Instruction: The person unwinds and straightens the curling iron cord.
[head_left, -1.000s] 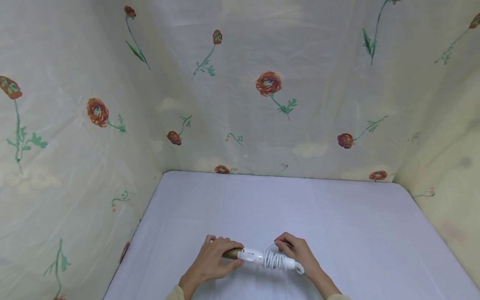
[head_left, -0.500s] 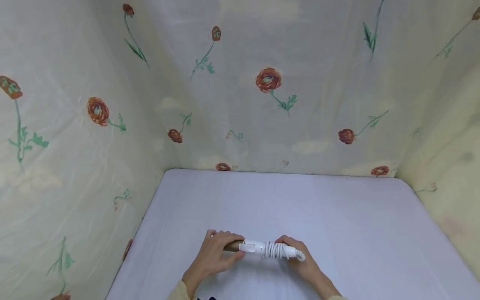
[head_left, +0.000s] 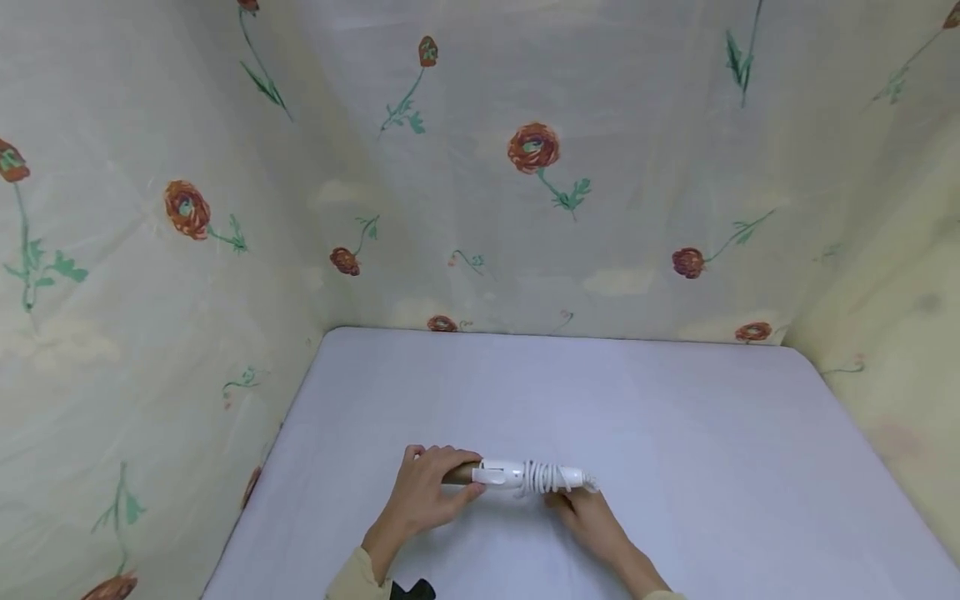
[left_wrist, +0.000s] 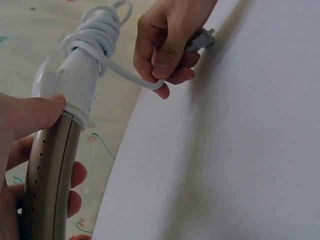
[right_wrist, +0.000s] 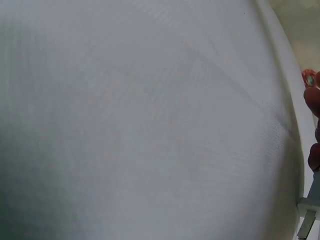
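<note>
My left hand [head_left: 425, 496] grips a hair straightener [head_left: 501, 473] by its gold-brown barrel [left_wrist: 50, 185], fingers around it and thumb near the white collar. It is held level above the table in the head view, its white handle pointing right. Several turns of white cord [head_left: 543, 477] wrap that handle. On the near side of the handle, partly behind it, my right hand [head_left: 592, 521] pinches the cord's free end, which stretches taut from the coil in the left wrist view. A grey plug [left_wrist: 202, 41] sticks out past the right fingers, and the plug's prong shows at the right wrist view's edge.
A white-covered table [head_left: 637, 400] spreads beneath both hands, with rounded far corners. Flower-printed cloth [head_left: 615, 208] hangs behind it and along both sides. Something black [head_left: 412, 590] shows by the left sleeve at the bottom edge.
My right hand has carried the cord from the far side of the handle round to its near side. The straightener sits slightly higher in the head view, still in my left hand.
</note>
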